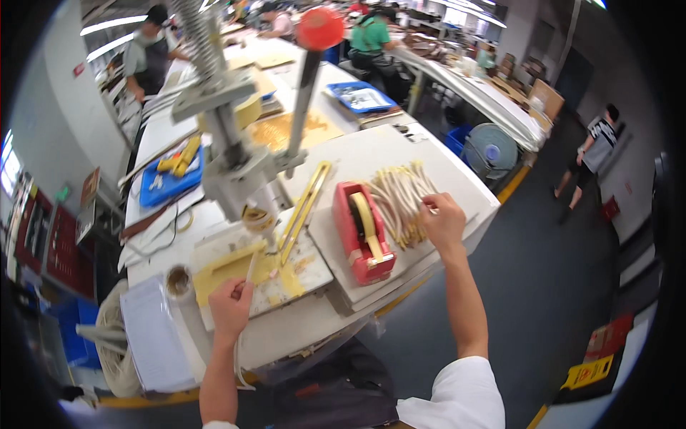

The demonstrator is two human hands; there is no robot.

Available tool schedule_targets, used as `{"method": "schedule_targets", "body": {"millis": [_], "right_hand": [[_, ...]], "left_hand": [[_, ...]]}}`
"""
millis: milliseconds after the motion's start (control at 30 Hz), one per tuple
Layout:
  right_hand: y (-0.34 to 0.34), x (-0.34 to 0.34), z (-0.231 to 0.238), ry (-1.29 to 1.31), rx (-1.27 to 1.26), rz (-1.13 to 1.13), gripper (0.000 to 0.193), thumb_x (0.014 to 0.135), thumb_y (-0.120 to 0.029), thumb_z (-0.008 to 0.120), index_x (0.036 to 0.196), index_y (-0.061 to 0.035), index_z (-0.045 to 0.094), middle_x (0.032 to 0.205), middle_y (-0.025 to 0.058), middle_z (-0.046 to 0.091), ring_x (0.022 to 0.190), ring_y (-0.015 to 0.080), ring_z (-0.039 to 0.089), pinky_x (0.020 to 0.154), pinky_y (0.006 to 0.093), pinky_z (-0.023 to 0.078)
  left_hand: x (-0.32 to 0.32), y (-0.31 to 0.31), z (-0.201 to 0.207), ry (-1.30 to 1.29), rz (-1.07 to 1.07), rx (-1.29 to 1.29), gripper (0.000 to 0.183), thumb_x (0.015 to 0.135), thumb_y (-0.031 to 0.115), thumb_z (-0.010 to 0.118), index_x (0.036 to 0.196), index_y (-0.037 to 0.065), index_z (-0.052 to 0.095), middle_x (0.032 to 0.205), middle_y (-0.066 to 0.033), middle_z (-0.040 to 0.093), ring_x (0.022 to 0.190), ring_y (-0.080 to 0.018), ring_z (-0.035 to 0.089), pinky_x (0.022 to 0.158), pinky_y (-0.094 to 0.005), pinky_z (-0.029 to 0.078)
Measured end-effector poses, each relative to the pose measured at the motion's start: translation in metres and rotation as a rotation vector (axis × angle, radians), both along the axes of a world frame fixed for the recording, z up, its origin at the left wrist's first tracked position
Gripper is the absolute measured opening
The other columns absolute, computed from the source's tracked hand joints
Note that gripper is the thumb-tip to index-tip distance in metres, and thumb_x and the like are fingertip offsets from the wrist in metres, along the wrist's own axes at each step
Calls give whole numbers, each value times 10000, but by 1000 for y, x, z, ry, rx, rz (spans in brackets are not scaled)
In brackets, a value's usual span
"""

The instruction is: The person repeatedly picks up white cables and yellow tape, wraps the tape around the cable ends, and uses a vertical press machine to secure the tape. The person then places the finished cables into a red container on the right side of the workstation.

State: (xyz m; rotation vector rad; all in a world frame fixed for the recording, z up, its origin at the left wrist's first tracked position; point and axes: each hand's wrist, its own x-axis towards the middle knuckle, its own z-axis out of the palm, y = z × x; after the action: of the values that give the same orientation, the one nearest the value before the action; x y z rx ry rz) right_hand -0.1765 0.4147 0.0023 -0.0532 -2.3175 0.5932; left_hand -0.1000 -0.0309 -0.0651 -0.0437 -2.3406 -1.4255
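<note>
My left fingers (238,288) pinch a pale strip (253,267), tip just near the press (239,191); right fingers (434,203) curl at the right edge of the cord bundle (394,196), can't tell if pinching; best keep strip straight, fingertips clear.

This is a factory workshop, shown by the grey metal hand press (232,175) with its red-ball-topped lever (307,87), piled cream cords (399,200), long white worktable (504,106) and green-shirted worker (369,38).
</note>
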Motion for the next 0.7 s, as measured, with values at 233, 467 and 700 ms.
{"method": "schedule_targets", "body": {"millis": [233, 467, 700], "right_hand": [[-62, 89, 30, 150, -206, 423, 194, 813, -42, 767, 999, -8, 724, 968, 140, 722, 864, 311, 706, 801, 368, 562], [-181, 109, -5, -258, -178, 1282, 312, 844, -130, 802, 1122, -69, 675, 1129, 124, 647, 1005, 349, 663, 821, 409, 563], [-194, 105, -26, -414, -220, 1456, 136, 844, -56, 766, 940, -31, 672, 959, 98, 662, 899, 304, 680, 765, 397, 568]], "left_hand": [[39, 2, 36, -213, -153, 113, 172, 860, 102, 807, 990, 1, 758, 702, -56, 652, 597, -116, 596, 545, -277, 464], [107, 25, 37, -92, -347, -160, 160, 817, 23, 777, 974, -9, 772, 736, -78, 665, 566, -159, 621, 544, -295, 471], [149, -16, 41, -225, -151, -78, 157, 805, 15, 780, 959, -10, 766, 769, -112, 683, 654, -188, 621, 594, -309, 470]]}}
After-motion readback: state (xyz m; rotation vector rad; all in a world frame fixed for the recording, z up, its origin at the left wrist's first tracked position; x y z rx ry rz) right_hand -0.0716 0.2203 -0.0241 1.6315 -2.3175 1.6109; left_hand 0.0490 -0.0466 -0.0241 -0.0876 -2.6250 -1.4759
